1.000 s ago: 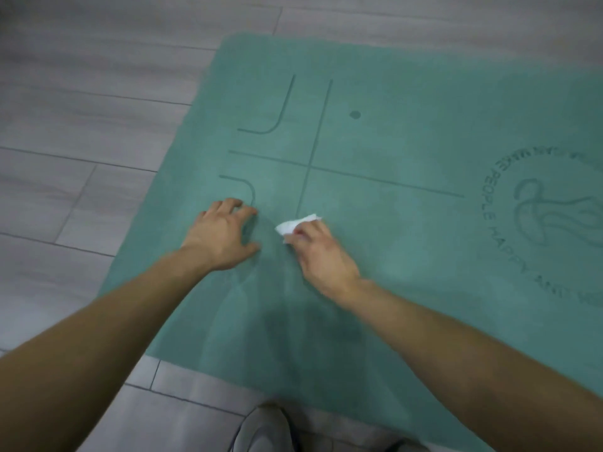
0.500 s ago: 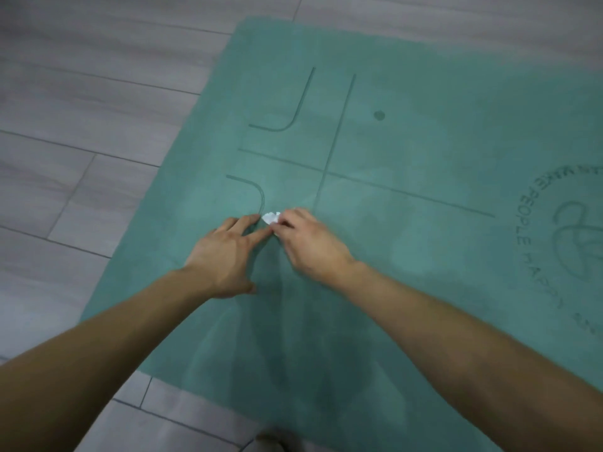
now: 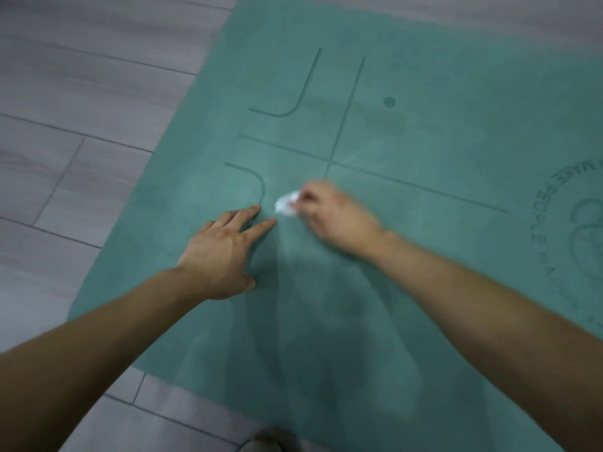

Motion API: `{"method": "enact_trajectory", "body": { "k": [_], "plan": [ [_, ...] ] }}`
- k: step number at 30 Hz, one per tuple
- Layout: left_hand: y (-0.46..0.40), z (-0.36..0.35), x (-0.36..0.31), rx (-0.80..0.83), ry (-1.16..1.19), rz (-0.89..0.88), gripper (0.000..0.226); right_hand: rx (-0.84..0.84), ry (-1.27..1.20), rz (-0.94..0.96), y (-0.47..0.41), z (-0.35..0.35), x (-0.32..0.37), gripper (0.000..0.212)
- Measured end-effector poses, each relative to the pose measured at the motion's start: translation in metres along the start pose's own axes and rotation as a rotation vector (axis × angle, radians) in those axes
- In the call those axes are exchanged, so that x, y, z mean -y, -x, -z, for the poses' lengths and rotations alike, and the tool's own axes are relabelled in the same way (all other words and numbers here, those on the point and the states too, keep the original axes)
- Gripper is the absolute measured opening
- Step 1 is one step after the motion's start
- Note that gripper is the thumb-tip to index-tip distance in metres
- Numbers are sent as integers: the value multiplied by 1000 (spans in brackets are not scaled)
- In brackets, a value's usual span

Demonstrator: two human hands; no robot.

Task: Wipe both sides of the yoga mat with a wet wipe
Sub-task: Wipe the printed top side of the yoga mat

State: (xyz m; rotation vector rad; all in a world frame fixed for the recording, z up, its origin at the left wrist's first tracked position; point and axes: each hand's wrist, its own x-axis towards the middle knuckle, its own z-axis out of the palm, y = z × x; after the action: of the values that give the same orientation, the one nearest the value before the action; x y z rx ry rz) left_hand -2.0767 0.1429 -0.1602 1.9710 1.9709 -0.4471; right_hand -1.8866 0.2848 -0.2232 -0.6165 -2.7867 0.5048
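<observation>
1. The left hand [image 3: 225, 252] lies palm down on the mat [image 3: 440, 132], its forearm reaching in from the lower left; the fingers are straight and spread, the tips touching the mat just below a curved printed line [image 3: 257, 184]; the thumb sits tucked at the near side of the hand; this grip is fully open and has hold of nothing.
2. The right hand [image 3: 336, 216] comes in from the lower right, forearm stretched across the mat; its knuckles are bent and the fingers curl down toward the mat (the hand is somewhat blurred).
3. The right grip is closed round the wipe [image 3: 286, 205], a small crumpled white wad pinched at the fingertips; the wad sticks out to the left of the fingers and appears to be pressed on the mat, though the contact itself is too blurred to tell.
4. The wipe lies between the two hands, just beside the left fingertips but apart from them, and close to the lower end of the curved line.
5. The mat is green and lies flat on a grey plank floor [image 3: 81, 109]; it bears crossing straight lines, a dot [image 3: 389, 102] and a round printed logo [image 3: 574, 223] at the right edge.
</observation>
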Motion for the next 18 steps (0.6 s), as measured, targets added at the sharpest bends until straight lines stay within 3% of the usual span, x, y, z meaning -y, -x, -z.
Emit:
{"method": "enact_trajectory", "body": {
  "k": [1, 4, 6, 7, 8, 10, 11, 12, 14, 16, 18],
  "plan": [
    [0, 0, -1, 4, 1, -4, 125, -65, 34, -136, -2, 13, -28, 42],
    [2, 1, -1, 17, 2, 6, 126, -263, 105, -797, 3, 49, -103, 33],
    [2, 2, -1, 28, 6, 5, 126, -356, 9, -987, -1, 41, -74, 30],
    [2, 4, -2, 29, 12, 8, 126, -345, -68, -899, 1, 27, -37, 30],
    [1, 5, -2, 30, 9, 8, 126, -264, -135, -689, 7, 8, 10, 28],
    [-1, 6, 0, 32, -1, -11, 124, 11, -153, -141, 36, -25, 93, 26],
    [-2, 5, 0, 25, 1, -16, 125, 70, -124, 22, 49, -27, 107, 27],
    [-2, 4, 0, 16, 7, -11, 126, 54, -110, 64, 55, -21, 92, 27],
    [-2, 2, -1, 8, 24, 2, 128, -132, 18, -151, 61, 6, 22, 27],
    [0, -1, 1, 9, 37, 4, 124, -271, 199, -585, 73, 46, -60, 29],
    [10, -4, -1, -6, 38, 3, 111, -352, 194, -981, 85, 69, -105, 32]
  ]
}}
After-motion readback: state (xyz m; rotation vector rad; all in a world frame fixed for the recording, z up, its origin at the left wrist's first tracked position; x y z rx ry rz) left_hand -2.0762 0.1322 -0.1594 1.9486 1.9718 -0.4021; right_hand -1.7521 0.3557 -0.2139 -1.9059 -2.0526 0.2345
